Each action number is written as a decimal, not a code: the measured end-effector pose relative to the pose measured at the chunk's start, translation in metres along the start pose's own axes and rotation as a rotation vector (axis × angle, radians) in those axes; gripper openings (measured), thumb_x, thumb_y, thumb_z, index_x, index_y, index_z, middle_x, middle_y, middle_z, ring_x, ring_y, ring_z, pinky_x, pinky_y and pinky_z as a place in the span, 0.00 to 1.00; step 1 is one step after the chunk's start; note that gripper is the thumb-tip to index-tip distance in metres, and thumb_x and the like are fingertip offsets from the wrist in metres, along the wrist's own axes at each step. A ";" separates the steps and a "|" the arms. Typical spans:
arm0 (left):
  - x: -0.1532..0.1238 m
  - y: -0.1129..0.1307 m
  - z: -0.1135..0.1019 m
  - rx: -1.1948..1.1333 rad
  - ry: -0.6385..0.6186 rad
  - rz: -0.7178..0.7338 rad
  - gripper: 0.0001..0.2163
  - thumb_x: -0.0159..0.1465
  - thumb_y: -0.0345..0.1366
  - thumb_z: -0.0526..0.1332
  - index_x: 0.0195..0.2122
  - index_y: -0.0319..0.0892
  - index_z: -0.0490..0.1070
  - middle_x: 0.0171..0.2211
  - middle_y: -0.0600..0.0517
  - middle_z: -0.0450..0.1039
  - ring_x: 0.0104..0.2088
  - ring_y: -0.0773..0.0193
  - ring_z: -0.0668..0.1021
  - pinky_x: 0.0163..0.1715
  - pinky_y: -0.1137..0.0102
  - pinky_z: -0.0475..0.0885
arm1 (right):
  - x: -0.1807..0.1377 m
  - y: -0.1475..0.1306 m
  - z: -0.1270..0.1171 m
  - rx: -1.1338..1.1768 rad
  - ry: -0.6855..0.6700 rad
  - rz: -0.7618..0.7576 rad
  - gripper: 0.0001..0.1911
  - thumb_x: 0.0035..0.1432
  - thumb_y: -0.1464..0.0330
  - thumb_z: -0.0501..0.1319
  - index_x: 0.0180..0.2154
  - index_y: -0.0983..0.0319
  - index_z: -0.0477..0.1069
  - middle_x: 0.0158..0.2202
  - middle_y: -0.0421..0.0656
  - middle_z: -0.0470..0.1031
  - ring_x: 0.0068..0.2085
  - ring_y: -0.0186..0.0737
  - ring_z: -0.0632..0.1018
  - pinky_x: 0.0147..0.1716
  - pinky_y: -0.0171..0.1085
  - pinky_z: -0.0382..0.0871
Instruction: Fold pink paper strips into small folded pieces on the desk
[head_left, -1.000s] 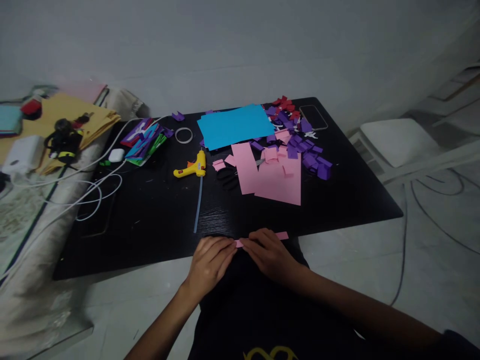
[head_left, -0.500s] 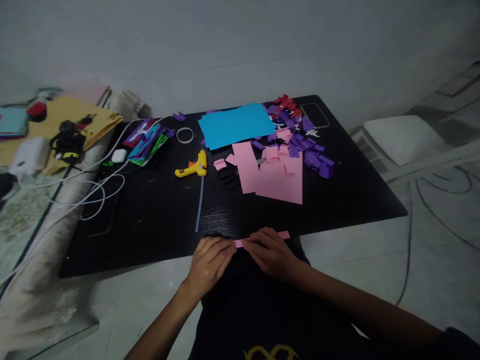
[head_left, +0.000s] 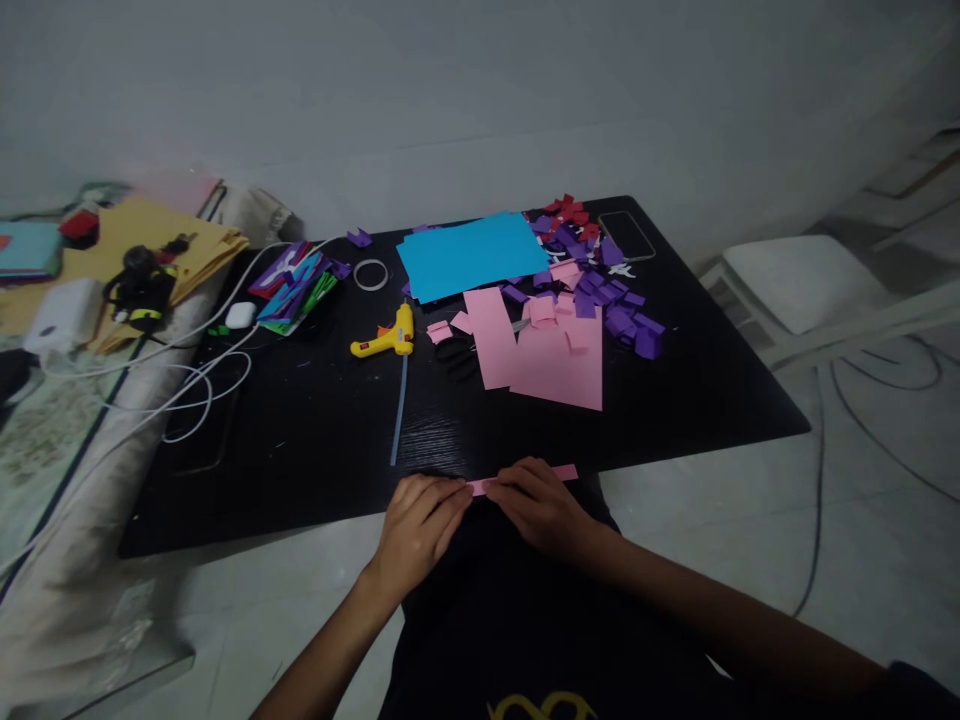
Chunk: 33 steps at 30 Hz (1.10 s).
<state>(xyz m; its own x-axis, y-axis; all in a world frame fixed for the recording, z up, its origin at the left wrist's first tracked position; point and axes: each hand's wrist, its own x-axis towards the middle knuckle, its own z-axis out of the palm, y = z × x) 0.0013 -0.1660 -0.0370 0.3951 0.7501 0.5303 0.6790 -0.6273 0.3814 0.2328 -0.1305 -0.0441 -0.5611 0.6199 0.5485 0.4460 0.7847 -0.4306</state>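
Observation:
Both hands meet at the near edge of the black table (head_left: 315,450). My left hand (head_left: 420,525) and my right hand (head_left: 536,505) pinch a thin pink paper strip (head_left: 564,472) between the fingertips; its right end sticks out past my right hand. Further up the table lie pink paper sheets (head_left: 551,360) with small pink folded pieces on them, a blue sheet (head_left: 469,252), and a heap of purple folded pieces (head_left: 615,300).
A yellow glue gun (head_left: 386,338) with a glue stick (head_left: 399,410) lies mid-table, black scissors (head_left: 454,355) beside it, a tape ring (head_left: 369,273), a stack of coloured papers (head_left: 289,280), white cables (head_left: 187,385) at left, a phone (head_left: 626,235) at the far right corner.

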 end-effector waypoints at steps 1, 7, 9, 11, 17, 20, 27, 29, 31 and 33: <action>0.000 0.000 -0.001 0.018 -0.021 -0.002 0.13 0.70 0.26 0.63 0.55 0.42 0.77 0.42 0.48 0.82 0.42 0.59 0.80 0.43 0.63 0.72 | 0.000 0.000 0.001 0.001 0.007 0.003 0.11 0.68 0.80 0.59 0.46 0.65 0.78 0.38 0.46 0.80 0.39 0.40 0.74 0.40 0.41 0.72; -0.002 0.002 -0.001 0.076 -0.080 0.011 0.16 0.72 0.25 0.60 0.58 0.42 0.75 0.43 0.46 0.80 0.43 0.57 0.78 0.43 0.62 0.70 | 0.001 -0.001 0.002 -0.001 0.038 0.006 0.09 0.68 0.78 0.61 0.45 0.65 0.78 0.37 0.46 0.78 0.37 0.39 0.74 0.38 0.40 0.72; -0.003 0.002 0.000 0.079 -0.077 0.003 0.16 0.71 0.25 0.60 0.58 0.42 0.75 0.43 0.46 0.80 0.43 0.57 0.78 0.44 0.61 0.70 | 0.000 -0.001 0.002 -0.013 0.044 0.009 0.09 0.68 0.78 0.62 0.46 0.65 0.78 0.37 0.46 0.78 0.37 0.40 0.74 0.38 0.41 0.72; -0.002 0.002 0.001 0.083 -0.073 0.000 0.15 0.71 0.25 0.61 0.57 0.41 0.76 0.43 0.46 0.80 0.43 0.57 0.78 0.44 0.61 0.70 | -0.002 0.000 0.001 -0.025 0.050 0.026 0.08 0.68 0.77 0.63 0.46 0.65 0.78 0.36 0.46 0.77 0.37 0.40 0.74 0.38 0.41 0.73; -0.001 0.004 0.002 0.096 -0.091 -0.010 0.14 0.70 0.24 0.61 0.55 0.40 0.76 0.42 0.45 0.79 0.43 0.56 0.77 0.45 0.60 0.70 | -0.008 0.005 -0.007 -0.056 0.083 0.066 0.06 0.67 0.75 0.65 0.45 0.65 0.79 0.36 0.47 0.76 0.38 0.41 0.75 0.38 0.40 0.75; -0.001 0.007 0.002 0.138 -0.142 -0.033 0.17 0.69 0.22 0.60 0.56 0.41 0.76 0.43 0.45 0.79 0.43 0.55 0.76 0.45 0.60 0.69 | -0.008 0.006 -0.010 -0.059 0.085 0.074 0.05 0.67 0.75 0.65 0.44 0.64 0.79 0.36 0.46 0.77 0.38 0.40 0.75 0.38 0.40 0.75; 0.000 0.013 0.004 0.206 -0.166 -0.055 0.23 0.67 0.22 0.60 0.61 0.45 0.73 0.44 0.45 0.78 0.43 0.54 0.76 0.45 0.59 0.69 | -0.006 0.005 -0.010 -0.067 0.088 0.075 0.03 0.66 0.75 0.66 0.41 0.65 0.79 0.35 0.46 0.76 0.38 0.40 0.75 0.38 0.39 0.72; 0.000 0.011 0.001 0.209 -0.134 -0.040 0.20 0.69 0.24 0.60 0.60 0.44 0.74 0.42 0.46 0.78 0.41 0.55 0.76 0.44 0.59 0.68 | -0.006 0.005 -0.010 -0.066 0.082 0.081 0.03 0.66 0.75 0.66 0.41 0.65 0.79 0.35 0.46 0.76 0.38 0.40 0.75 0.38 0.39 0.72; -0.001 0.008 -0.003 0.205 -0.100 -0.032 0.16 0.69 0.25 0.62 0.57 0.43 0.76 0.41 0.46 0.78 0.41 0.56 0.76 0.44 0.60 0.68 | -0.006 0.005 -0.010 -0.063 0.083 0.087 0.03 0.66 0.74 0.66 0.41 0.65 0.79 0.35 0.46 0.76 0.37 0.40 0.75 0.37 0.39 0.71; -0.003 0.004 -0.008 0.200 -0.070 -0.033 0.14 0.69 0.25 0.63 0.54 0.42 0.77 0.40 0.47 0.78 0.41 0.56 0.77 0.45 0.60 0.68 | -0.007 0.006 -0.010 -0.055 0.085 0.092 0.03 0.66 0.74 0.66 0.42 0.64 0.79 0.35 0.45 0.76 0.37 0.39 0.74 0.37 0.39 0.71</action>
<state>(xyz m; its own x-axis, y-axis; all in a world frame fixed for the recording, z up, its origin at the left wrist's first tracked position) -0.0025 -0.1727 -0.0311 0.4080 0.7869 0.4630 0.7987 -0.5533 0.2365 0.2459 -0.1302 -0.0434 -0.4555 0.6852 0.5683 0.5321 0.7214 -0.4433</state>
